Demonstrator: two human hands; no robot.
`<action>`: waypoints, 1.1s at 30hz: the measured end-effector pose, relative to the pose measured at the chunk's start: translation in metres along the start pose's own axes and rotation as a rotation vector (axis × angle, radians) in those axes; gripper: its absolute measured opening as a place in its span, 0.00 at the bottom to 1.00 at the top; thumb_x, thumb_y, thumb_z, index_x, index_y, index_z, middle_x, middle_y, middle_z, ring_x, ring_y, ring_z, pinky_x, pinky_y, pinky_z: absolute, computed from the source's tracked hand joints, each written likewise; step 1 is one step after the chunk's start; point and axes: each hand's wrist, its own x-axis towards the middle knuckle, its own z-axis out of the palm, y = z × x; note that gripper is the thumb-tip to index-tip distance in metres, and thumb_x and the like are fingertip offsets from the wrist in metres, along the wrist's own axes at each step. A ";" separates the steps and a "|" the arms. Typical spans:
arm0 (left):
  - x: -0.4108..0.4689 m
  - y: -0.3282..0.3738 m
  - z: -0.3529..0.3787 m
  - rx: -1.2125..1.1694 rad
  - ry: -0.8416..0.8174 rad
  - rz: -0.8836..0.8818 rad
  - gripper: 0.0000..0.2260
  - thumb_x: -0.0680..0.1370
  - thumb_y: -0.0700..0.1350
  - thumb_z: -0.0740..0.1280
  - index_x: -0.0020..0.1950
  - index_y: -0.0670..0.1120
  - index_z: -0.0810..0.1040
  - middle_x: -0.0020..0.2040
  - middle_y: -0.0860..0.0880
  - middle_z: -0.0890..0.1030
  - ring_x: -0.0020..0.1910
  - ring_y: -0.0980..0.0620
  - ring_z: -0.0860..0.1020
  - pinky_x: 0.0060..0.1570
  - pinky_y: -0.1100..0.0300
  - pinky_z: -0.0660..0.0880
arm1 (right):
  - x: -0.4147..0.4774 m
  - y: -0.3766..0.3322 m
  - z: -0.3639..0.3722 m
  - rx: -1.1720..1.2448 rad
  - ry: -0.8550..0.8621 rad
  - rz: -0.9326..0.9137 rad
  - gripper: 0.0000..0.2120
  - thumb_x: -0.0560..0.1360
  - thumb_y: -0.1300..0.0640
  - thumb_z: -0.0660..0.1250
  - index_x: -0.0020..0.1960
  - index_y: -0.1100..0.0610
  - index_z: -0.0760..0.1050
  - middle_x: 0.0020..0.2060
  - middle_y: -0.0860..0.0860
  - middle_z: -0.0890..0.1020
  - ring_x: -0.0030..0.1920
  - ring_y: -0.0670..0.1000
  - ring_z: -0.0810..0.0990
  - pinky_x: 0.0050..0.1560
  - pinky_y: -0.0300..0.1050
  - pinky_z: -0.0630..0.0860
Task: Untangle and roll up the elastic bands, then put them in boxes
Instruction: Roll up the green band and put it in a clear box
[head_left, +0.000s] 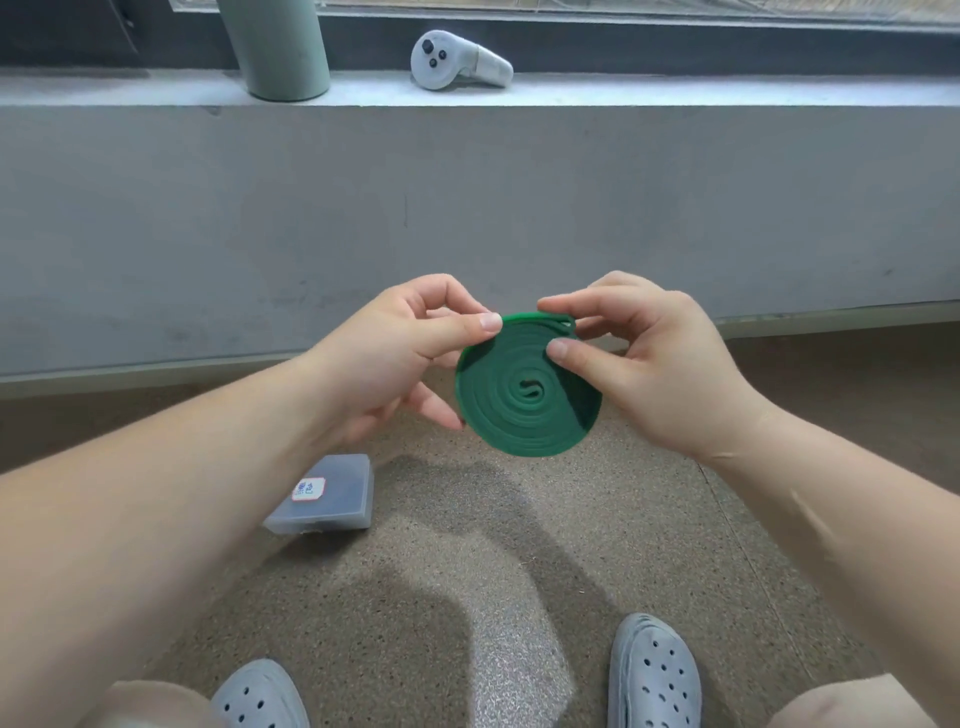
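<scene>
- While you look down through the head cam, your left hand and right hand both pinch the green elastic band, coiled flat, up in the air between them.
- Down on the speckled floor, lower left of the coil, sits a closed translucent box with a label.

The floor is speckled brown-grey stone with a pale glare patch near the feet; on it lies a shut, translucent grey box bearing a small white label with red edging, left of centre; two grey perforated clogs stand on the floor at the bottom edge, well apart from the box; beyond, a grey ledge runs along the window; a pale green cylinder stands on it at left; a white controller lies near it.
</scene>
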 end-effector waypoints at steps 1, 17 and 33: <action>0.000 0.000 -0.001 0.019 -0.009 0.001 0.01 0.79 0.45 0.70 0.49 0.49 0.79 0.48 0.45 0.81 0.52 0.45 0.82 0.40 0.33 0.79 | 0.000 0.000 0.003 -0.009 -0.008 0.002 0.13 0.73 0.62 0.76 0.56 0.50 0.83 0.46 0.47 0.82 0.48 0.47 0.83 0.53 0.39 0.78; 0.010 0.002 0.004 -0.097 0.069 0.004 0.05 0.76 0.38 0.72 0.48 0.46 0.86 0.52 0.44 0.83 0.53 0.46 0.84 0.25 0.46 0.80 | 0.024 -0.006 0.000 0.324 -0.024 0.197 0.06 0.74 0.62 0.75 0.40 0.59 0.79 0.40 0.58 0.85 0.37 0.49 0.83 0.38 0.42 0.79; -0.019 -0.016 -0.012 -0.195 0.032 -0.095 0.14 0.71 0.38 0.73 0.55 0.48 0.80 0.49 0.40 0.85 0.41 0.41 0.84 0.25 0.47 0.80 | 0.027 -0.014 0.029 0.343 -0.100 0.320 0.04 0.74 0.64 0.74 0.40 0.59 0.82 0.40 0.62 0.84 0.35 0.49 0.79 0.36 0.42 0.75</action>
